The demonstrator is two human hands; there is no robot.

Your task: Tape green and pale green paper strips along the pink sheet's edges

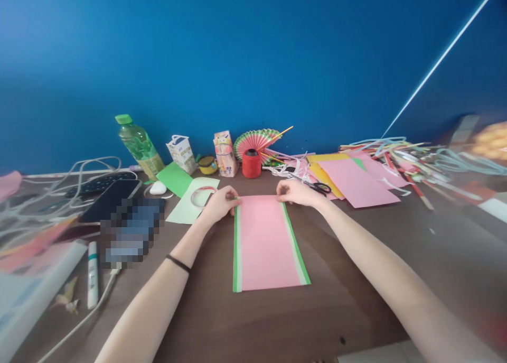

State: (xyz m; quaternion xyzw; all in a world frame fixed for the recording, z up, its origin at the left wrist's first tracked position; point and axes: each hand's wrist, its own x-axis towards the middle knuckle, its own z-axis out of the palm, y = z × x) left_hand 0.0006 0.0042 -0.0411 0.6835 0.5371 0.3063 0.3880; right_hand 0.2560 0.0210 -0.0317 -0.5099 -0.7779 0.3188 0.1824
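A pink paper sheet (265, 247) with green and pale green bands along both long sides lies on the brown table (336, 299). My left hand (223, 202) pinches its far left corner between thumb and fingers. At the far right corner, my right hand (291, 192) has its fingers closed on the same sheet. Beyond the sheet stand a red thread spool (251, 164) and a pleated pink and green paper fan (257, 141). Black-handled scissors (321, 188) lie just past my right hand.
Green paper (174, 179), a tape roll (203, 196), a bottle (140, 146) and phones are at the left, with a marker (92, 276) nearer. Pink sheets (358, 183) and a heap of paper strips (412, 167) lie at the right. A blue wall (253, 51) rises behind.
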